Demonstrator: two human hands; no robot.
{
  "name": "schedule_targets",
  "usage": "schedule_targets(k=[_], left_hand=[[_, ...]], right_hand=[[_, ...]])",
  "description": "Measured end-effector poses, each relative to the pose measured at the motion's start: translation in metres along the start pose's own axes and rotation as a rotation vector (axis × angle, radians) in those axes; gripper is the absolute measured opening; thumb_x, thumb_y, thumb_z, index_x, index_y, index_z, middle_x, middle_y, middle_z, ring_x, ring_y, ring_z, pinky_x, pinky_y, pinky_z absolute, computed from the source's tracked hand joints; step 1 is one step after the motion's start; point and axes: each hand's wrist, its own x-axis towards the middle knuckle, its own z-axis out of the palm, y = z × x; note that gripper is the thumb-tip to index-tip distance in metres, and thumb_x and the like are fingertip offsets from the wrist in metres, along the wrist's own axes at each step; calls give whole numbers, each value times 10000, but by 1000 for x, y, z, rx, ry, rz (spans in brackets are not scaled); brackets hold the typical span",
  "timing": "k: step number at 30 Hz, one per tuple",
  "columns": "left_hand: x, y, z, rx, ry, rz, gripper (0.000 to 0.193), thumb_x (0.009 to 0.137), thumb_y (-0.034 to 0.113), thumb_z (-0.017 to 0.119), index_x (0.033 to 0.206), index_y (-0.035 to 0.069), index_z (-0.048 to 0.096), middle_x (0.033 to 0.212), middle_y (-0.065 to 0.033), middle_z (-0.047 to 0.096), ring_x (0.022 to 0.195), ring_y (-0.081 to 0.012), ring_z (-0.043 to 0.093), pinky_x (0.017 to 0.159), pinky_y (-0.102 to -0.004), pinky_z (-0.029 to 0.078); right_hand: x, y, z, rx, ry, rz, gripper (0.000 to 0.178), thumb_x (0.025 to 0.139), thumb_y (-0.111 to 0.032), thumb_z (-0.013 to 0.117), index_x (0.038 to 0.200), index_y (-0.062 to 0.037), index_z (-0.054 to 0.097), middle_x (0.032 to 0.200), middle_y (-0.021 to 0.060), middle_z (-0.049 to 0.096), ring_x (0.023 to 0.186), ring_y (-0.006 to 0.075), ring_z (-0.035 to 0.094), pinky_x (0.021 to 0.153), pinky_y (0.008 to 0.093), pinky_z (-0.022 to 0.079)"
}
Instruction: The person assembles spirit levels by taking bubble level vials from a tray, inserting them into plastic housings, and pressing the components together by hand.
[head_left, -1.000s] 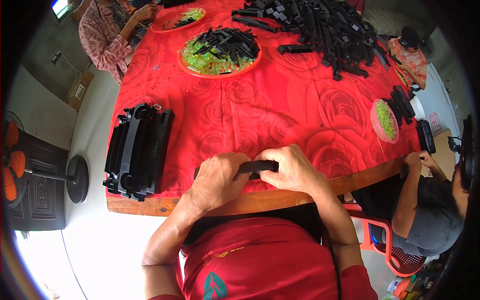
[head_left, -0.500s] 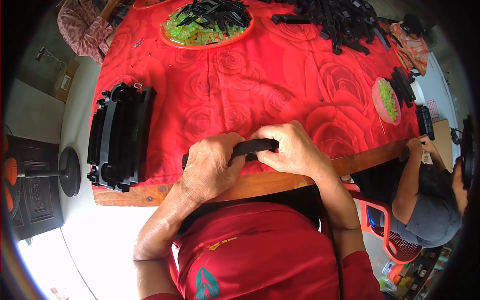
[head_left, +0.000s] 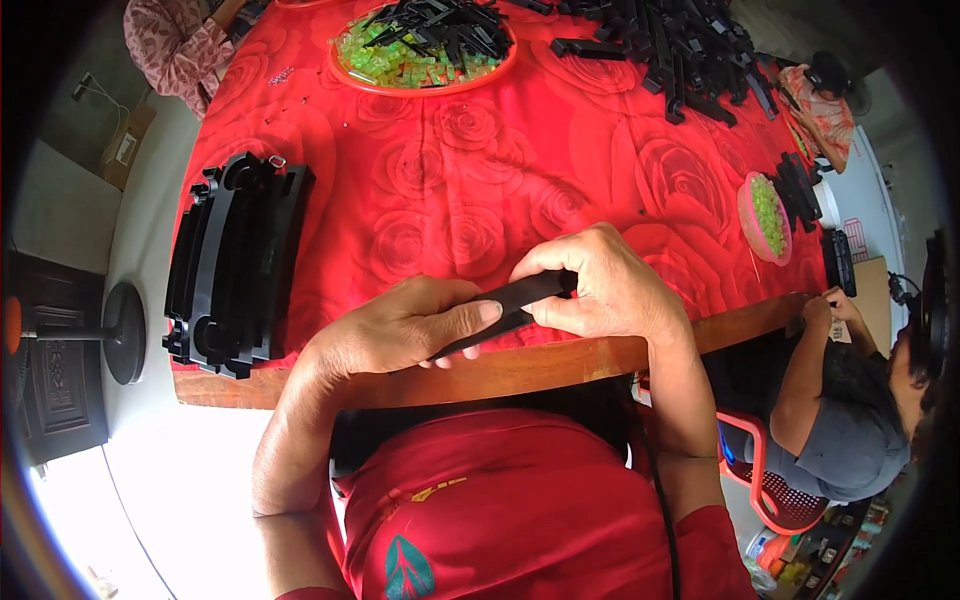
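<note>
Between my hands, over the near edge of the table, is a long black plastic piece [head_left: 522, 293], tilted with its right end higher. My left hand [head_left: 405, 325] grips its left part, the thumb lying along the top. At the other end, my right hand [head_left: 605, 285] pinches the tip between thumb and fingers. What the right fingertips press on is partly hidden. To the left, several similar long black pieces [head_left: 222, 265] lie side by side on the table, with a small pale clip [head_left: 277, 161] at their far end.
A red tray [head_left: 425, 90] of yellow-green bits and thin black strips sits at the far side, beside a heap of black parts [head_left: 680, 60]. At right is a pink bowl [head_left: 748, 215] of green bits. A co-worker [head_left: 850, 420] sits at right; another person [head_left: 175, 50] is far left.
My left hand has turned and shifted left, its thumb now on top of the black piece. The piece has tilted, right end up. My right hand stays on its end.
</note>
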Motion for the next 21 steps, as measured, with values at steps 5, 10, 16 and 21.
schedule_targets(k=[5, 10, 16, 21], left_hand=[[3, -3, 2, -167, 44, -12, 542, 1085, 572, 572, 1143, 49, 702, 804, 28, 619, 666, -59, 551, 571, -242, 440], [0, 0, 6, -317, 18, 48, 553, 1082, 586, 565, 1152, 53, 693, 811, 22, 643, 650, -58, 557, 553, -229, 439], [4, -7, 17, -502, 203, 46, 493, 1052, 552, 637, 1146, 74, 712, 834, -2, 670, 663, -73, 572, 560, -234, 432], [14, -18, 20, -424, 241, 133, 511, 1136, 535, 454, 1135, 65, 653, 826, -12, 638, 713, -98, 601, 628, -265, 492]], right_hand=[[7, 6, -7, -119, 367, -366, 444, 725, -92, 884, 1145, -42, 746, 1099, 134, 752, 1008, 309, 697, 884, 413, 558], [2, -8, -7, -166, 518, -455, 474, 736, -108, 896, 1184, -54, 751, 1269, 129, 716, 1122, 312, 663, 960, 427, 532], [-8, -17, 6, -295, 583, -440, 406, 761, -142, 895, 1131, -52, 754, 1094, 97, 746, 1011, 283, 670, 914, 408, 513], [-1, -24, 33, -435, 583, -372, 633, 727, -171, 924, 1267, -51, 616, 1059, 117, 715, 905, 337, 658, 833, 447, 524]])
